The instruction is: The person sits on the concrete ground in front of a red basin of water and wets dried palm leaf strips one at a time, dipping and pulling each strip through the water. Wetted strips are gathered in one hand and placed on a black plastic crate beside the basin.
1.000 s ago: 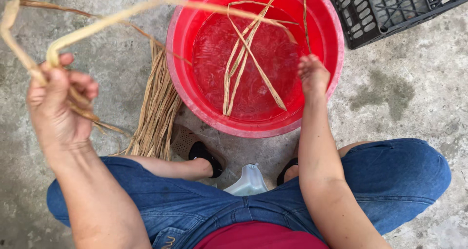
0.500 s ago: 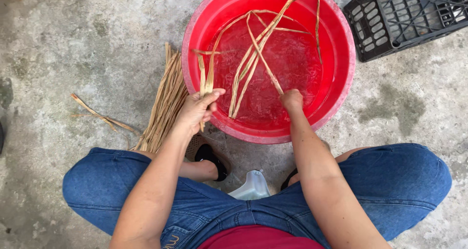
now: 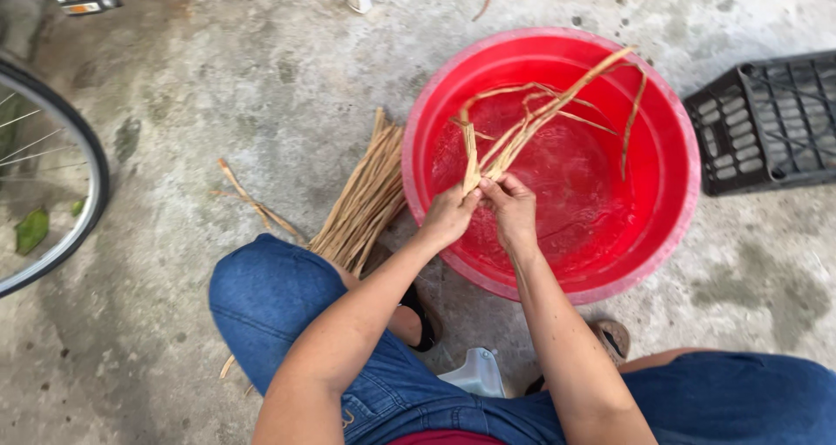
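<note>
A round red basin [image 3: 675, 219] with water in it sits on the concrete in front of me. Long tan straw strands [image 3: 531, 123] lie in it and arch up over the water. My left hand [image 3: 450, 215] and my right hand [image 3: 511, 206] meet over the basin's near side, and both pinch the gathered ends of those strands. A dry bundle of the same straw [image 3: 366, 197] lies on the ground just left of the basin, next to my left knee.
A black plastic crate [image 3: 766, 123] stands to the right of the basin. A bicycle wheel [image 3: 83, 192] curves in at the left edge. Loose straw pieces [image 3: 257, 205] lie on the concrete. A small white object [image 3: 475, 374] sits between my feet.
My left hand has come down from high at the left with its long strands and joined my right hand over the basin. The view has shifted so the basin lies further right.
</note>
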`<act>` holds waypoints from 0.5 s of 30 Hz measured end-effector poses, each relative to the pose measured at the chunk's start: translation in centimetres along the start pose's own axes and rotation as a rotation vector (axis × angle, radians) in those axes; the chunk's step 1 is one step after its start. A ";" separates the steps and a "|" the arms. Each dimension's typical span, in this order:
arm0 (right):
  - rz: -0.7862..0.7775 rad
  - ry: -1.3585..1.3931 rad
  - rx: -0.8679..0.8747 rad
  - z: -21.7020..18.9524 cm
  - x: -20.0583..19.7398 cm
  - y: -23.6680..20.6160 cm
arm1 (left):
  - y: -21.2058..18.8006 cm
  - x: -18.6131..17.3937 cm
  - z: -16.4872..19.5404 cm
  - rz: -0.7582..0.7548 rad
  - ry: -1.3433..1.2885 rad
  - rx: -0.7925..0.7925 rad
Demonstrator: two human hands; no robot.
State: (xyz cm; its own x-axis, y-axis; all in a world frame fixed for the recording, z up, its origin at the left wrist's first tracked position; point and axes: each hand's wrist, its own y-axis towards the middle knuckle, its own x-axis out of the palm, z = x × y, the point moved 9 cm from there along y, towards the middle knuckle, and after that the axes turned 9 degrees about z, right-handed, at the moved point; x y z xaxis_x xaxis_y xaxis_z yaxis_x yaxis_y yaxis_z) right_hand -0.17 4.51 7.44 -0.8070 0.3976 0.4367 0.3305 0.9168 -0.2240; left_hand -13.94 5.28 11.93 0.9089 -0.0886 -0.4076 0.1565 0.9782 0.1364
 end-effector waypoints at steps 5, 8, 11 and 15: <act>0.047 0.089 0.115 0.2 0.4 -0.9 | 0.0 0.1 0.2 -0.042 0.343 -0.109; 0.125 0.233 0.306 1.1 -0.9 0.0 | -0.6 -0.7 3.9 -0.032 0.210 -0.011; 0.208 0.311 0.369 0.5 -3.6 1.8 | -2.2 -0.8 5.9 -0.202 0.202 -0.115; 0.393 0.417 0.341 -1.5 -12.0 5.1 | -3.8 -2.2 9.0 -0.386 0.118 -0.124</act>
State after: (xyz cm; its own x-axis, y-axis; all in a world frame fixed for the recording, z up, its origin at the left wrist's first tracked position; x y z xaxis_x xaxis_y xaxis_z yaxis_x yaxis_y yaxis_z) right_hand 11.96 4.48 2.30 -0.3787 0.7436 0.5510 0.3335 0.6650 -0.6682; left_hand -13.07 0.05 20.45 0.7412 -0.4381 -0.5087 0.4227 0.8932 -0.1534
